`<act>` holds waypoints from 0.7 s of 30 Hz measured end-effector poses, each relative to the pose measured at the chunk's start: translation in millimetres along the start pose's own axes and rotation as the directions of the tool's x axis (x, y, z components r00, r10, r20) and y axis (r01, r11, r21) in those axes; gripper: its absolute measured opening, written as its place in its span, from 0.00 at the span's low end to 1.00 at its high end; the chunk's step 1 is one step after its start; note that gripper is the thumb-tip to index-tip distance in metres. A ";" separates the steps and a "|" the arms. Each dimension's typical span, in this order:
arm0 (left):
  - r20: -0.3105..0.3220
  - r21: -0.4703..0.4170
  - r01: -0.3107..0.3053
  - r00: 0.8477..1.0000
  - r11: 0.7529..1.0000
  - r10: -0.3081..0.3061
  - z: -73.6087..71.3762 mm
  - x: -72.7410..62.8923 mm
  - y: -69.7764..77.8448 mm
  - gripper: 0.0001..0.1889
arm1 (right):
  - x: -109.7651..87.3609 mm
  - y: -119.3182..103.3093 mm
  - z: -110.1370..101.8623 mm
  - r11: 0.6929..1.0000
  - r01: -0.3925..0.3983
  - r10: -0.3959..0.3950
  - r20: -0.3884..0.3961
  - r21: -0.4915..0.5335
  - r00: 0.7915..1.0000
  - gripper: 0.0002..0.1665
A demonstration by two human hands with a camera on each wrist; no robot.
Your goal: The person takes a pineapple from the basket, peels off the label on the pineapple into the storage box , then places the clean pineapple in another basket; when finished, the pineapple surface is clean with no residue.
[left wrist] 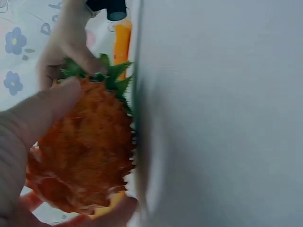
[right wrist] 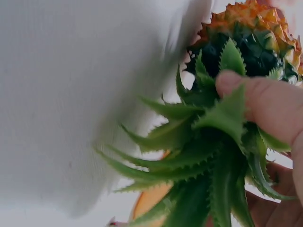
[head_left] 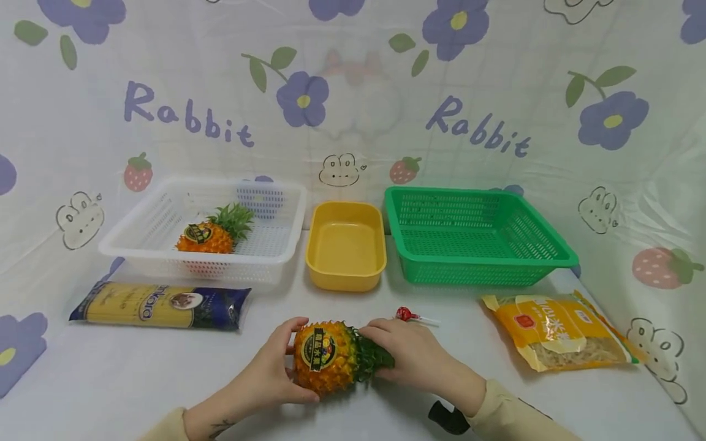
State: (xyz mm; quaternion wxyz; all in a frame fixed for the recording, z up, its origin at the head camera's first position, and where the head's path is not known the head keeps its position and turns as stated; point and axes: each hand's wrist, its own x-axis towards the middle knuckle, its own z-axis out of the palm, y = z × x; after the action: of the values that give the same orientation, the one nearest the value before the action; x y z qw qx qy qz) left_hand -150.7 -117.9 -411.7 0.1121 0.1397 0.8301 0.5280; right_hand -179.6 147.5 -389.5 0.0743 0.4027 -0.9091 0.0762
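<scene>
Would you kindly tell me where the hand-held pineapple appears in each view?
Head: pineapple low centre, between left hand and right hand.
Left wrist: pineapple in left half, leaves at top.
Right wrist: centre to right, leaves below orange body.
Shared landmark: right hand gripping the leaves.

The right hand grips the pineapple at its leaf crown, thumb pressed against the leaf bases. Serrated leaves extend downward beside the white surface. A yellow-orange object is partly hidden behind them.
</scene>
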 end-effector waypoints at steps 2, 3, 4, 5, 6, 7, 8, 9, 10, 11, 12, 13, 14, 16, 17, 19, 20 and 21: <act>0.011 -0.018 -0.022 1.000 1.000 0.023 0.2 -0.4 -2.8 0.57 | 0.5 -2.0 0.5 1.000 0.002 -0.002 -0.021 -0.007 1.000 0.37; 0.012 -0.016 -0.032 0.999 0.999 0.032 -0.4 -0.2 -4.2 0.56 | 1.4 -3.4 1.0 1.000 0.001 -0.001 -0.028 -0.008 1.000 0.36; 0.009 -0.012 -0.040 0.999 0.999 0.040 -1.5 0.3 -5.6 0.56 | 2.7 -4.7 1.9 1.000 -0.002 0.001 -0.032 -0.008 0.999 0.36; 0.004 -0.010 -0.044 0.999 0.999 0.044 -2.9 1.0 -7.2 0.55 | 4.3 -6.1 2.8 1.000 -0.003 0.003 -0.036 -0.005 0.999 0.36; 0.000 -0.011 -0.049 0.999 0.999 0.049 -4.6 2.1 -9.1 0.55 | 6.5 -7.4 3.7 1.000 -0.005 0.005 -0.042 -0.001 0.999 0.36; -0.001 -0.014 -0.059 0.998 0.998 0.059 -6.9 3.9 -11.1 0.55 | 9.2 -8.2 4.7 1.000 -0.010 0.010 -0.048 0.000 0.999 0.35; -0.002 -0.018 -0.069 0.998 0.997 0.069 -9.3 6.1 -13.2 0.55 | 12.2 -8.7 5.6 1.000 -0.016 0.016 -0.052 -0.002 0.999 0.35; -0.003 -0.018 -0.080 0.997 0.997 0.080 -11.8 8.7 -15.9 0.55 | 15.4 -9.0 6.4 1.000 -0.023 0.023 -0.057 -0.005 0.998 0.35; -0.004 -0.023 -0.091 0.996 0.996 0.091 -14.3 11.5 -18.3 0.55 | 18.7 -8.9 7.2 0.999 -0.030 0.029 -0.064 -0.010 0.998 0.34; -0.009 -0.022 -0.100 0.995 0.995 0.100 -16.6 14.4 -20.4 0.55 | 22.0 -8.7 8.0 0.999 -0.039 0.038 -0.069 -0.016 0.997 0.34; -0.015 -0.018 -0.109 0.994 0.994 0.109 -18.9 17.6 -22.5 0.55 | 25.3 -8.2 8.6 0.998 -0.050 0.048 -0.075 -0.025 0.996 0.34; -0.019 -0.012 -0.119 0.993 0.993 0.119 -21.3 20.8 -24.3 0.55 | 28.3 -7.4 9.1 0.998 -0.062 0.059 -0.078 -0.032 0.995 0.34; -0.027 -0.004 -0.123 0.992 0.992 0.123 -23.4 24.0 -25.8 0.55 | 31.2 -6.8 9.4 0.997 -0.071 0.067 -0.082 -0.037 0.994 0.34; -0.039 0.006 -0.127 0.991 0.992 0.128 -27.3 29.7 -28.1 0.54 | 36.3 -5.5 9.9 0.996 -0.084 0.080 -0.088 -0.039 0.993 0.34; -0.044 0.014 -0.127 0.991 0.992 0.128 -29.1 32.2 -28.8 0.53 | 38.5 -4.7 10.2 0.995 -0.090 0.087 -0.089 -0.038 0.992 0.34; -0.049 0.019 -0.127 0.991 0.992 0.127 -32.2 36.5 -30.0 0.52 | 42.5 -3.3 10.4 0.995 -0.098 0.095 -0.092 -0.027 0.991 0.35; -0.052 0.018 -0.125 0.991 0.992 0.126 -33.4 38.5 -30.4 0.52 | 44.5 -2.3 10.9 0.995 -0.101 0.098 -0.092 -0.027 0.991 0.36; -0.054 0.017 -0.126 0.991 0.992 0.126 -34.6 40.2 -30.5 0.52 | 46.3 -1.4 11.3 0.994 -0.103 0.100 -0.093 -0.025 0.991 0.36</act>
State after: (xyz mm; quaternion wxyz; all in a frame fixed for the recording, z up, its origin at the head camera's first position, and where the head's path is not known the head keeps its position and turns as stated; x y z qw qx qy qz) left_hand -203.3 -145.3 -426.5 0.0547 0.1779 0.8259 0.5323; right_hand -210.2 111.0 -391.3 0.1179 0.3509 -0.9251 0.0845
